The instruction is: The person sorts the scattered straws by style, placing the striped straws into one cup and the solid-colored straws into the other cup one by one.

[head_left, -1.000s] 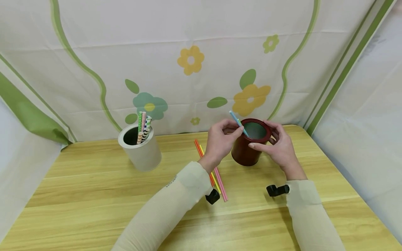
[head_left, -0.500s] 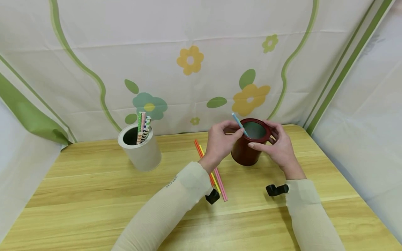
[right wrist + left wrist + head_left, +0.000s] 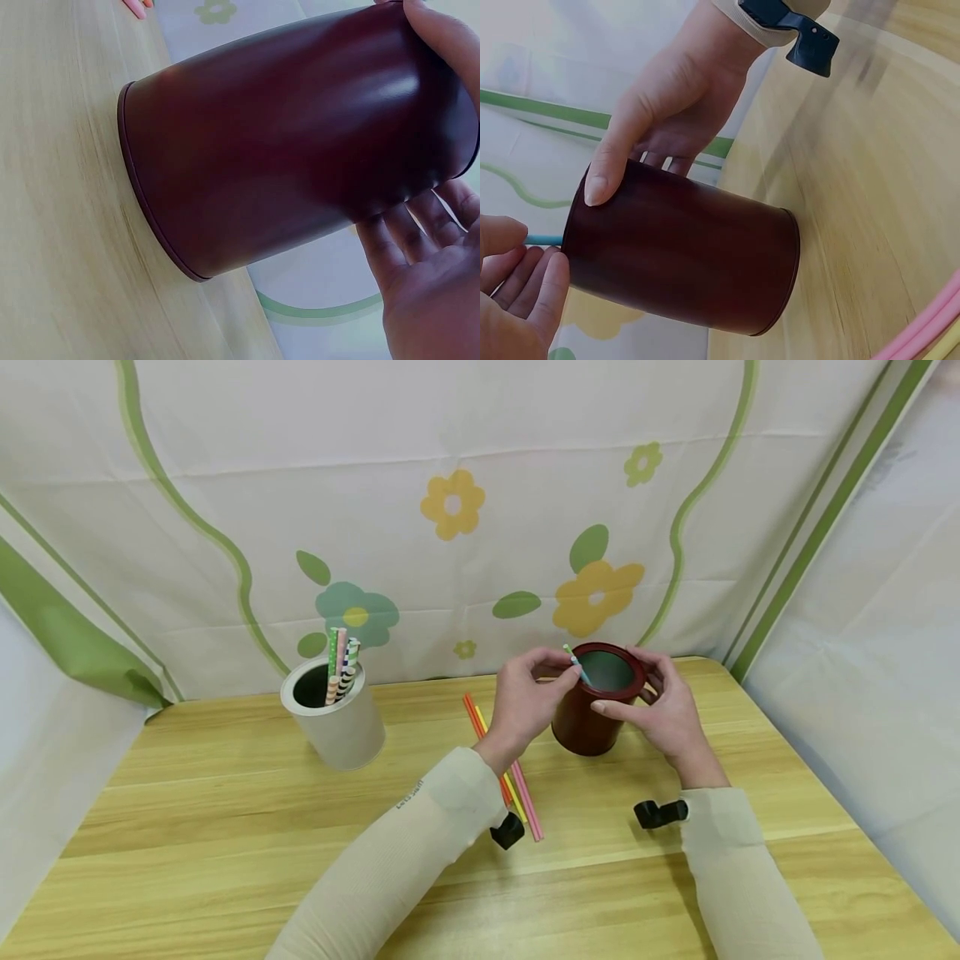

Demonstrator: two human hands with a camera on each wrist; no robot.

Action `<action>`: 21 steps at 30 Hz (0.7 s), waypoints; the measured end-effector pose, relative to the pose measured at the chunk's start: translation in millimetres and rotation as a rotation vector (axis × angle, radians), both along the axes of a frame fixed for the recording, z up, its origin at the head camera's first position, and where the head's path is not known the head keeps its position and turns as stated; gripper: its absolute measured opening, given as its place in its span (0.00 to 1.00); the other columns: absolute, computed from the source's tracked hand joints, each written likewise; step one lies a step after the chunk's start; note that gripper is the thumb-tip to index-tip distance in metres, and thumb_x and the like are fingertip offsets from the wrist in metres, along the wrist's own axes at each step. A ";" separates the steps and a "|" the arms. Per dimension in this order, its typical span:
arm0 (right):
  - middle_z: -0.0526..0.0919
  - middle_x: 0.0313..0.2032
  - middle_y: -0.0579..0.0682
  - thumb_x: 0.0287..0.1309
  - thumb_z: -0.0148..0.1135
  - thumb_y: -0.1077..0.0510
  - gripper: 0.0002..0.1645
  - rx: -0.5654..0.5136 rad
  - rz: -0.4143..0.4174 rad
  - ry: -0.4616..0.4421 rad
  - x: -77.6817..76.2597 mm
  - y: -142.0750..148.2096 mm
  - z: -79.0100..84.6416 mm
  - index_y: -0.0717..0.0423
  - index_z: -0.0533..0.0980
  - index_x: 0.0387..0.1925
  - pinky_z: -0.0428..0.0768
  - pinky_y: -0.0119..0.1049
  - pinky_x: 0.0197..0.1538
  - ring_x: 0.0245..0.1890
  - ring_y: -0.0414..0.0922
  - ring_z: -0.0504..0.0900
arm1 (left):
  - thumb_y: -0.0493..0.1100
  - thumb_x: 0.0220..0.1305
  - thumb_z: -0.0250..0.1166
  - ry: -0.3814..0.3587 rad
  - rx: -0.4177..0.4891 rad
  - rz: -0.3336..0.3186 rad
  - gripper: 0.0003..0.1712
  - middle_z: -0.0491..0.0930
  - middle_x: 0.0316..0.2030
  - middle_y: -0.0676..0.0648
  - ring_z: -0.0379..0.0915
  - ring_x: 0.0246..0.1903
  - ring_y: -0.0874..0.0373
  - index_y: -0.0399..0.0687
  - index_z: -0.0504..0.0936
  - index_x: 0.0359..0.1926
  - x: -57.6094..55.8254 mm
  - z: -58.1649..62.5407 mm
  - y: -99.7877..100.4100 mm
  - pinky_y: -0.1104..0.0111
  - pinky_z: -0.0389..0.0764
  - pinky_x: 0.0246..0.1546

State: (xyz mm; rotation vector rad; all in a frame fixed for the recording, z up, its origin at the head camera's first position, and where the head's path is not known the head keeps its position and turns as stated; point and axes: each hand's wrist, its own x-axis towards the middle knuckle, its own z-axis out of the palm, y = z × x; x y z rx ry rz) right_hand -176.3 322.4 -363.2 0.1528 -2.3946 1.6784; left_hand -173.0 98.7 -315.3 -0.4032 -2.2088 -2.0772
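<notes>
A dark red can (image 3: 585,727) stands upright on the table, its rim facing up. My left hand (image 3: 528,693) pinches a light blue straw (image 3: 544,240) between thumb and fingers at the can's left rim. The straw's lower part reaches inside the opening, and a green-tipped straw (image 3: 567,648) shows right beside its top end. My right hand (image 3: 667,710) grips the can's right side near the top, thumb (image 3: 606,176) in front and fingers (image 3: 420,232) round the far side. The can hides the straws' lower ends in the left wrist view.
A white can (image 3: 341,735) holding several patterned straws (image 3: 341,668) stands at the left. Orange, yellow and pink straws (image 3: 527,802) lie on the wooden table (image 3: 225,843) under my left wrist. A flower-print curtain (image 3: 337,510) hangs behind.
The light blue straw has slid down into the dark red can, so less of it sticks up above my left fingers. Both hands and the can have stayed nearly in place.
</notes>
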 end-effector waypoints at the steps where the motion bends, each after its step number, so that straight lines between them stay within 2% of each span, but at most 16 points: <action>1: 0.71 0.76 0.53 0.56 0.84 0.58 0.55 0.000 0.000 -0.002 0.0 0.2 0.0 0.50 0.63 0.79 0.75 0.13 0.63 0.67 0.33 0.74 | 0.37 0.71 0.73 -0.006 0.006 0.002 0.06 0.91 0.45 0.45 0.87 0.45 0.59 0.42 0.90 0.47 0.2 0.0 0.3 0.73 0.90 0.51; 5: 0.71 0.76 0.53 0.56 0.85 0.58 0.55 -0.001 -0.001 -0.008 0.5 0.8 0.1 0.50 0.63 0.79 0.76 0.14 0.62 0.66 0.34 0.74 | 0.38 0.70 0.74 -0.055 0.053 0.013 0.07 0.91 0.45 0.45 0.88 0.46 0.59 0.43 0.90 0.47 2.0 0.8 0.2 0.71 0.90 0.51; 12: 0.72 0.75 0.52 0.55 0.85 0.57 0.56 0.012 -0.010 -0.011 1.1 1.5 -0.4 0.49 0.63 0.79 0.76 0.14 0.61 0.66 0.35 0.75 | 0.42 0.68 0.77 -0.187 0.131 0.020 0.10 0.92 0.46 0.48 0.89 0.46 0.60 0.48 0.92 0.49 6.6 1.6 -10.0 0.65 0.90 0.54; 21: 0.72 0.76 0.52 0.54 0.85 0.58 0.56 0.015 -0.010 -0.010 0.4 0.8 0.2 0.49 0.63 0.79 0.75 0.14 0.62 0.66 0.35 0.75 | 0.41 0.69 0.76 -0.290 0.190 -0.016 0.11 0.92 0.46 0.41 0.92 0.43 0.55 0.41 0.92 0.49 13.2 -14.3 -42.3 0.60 0.91 0.57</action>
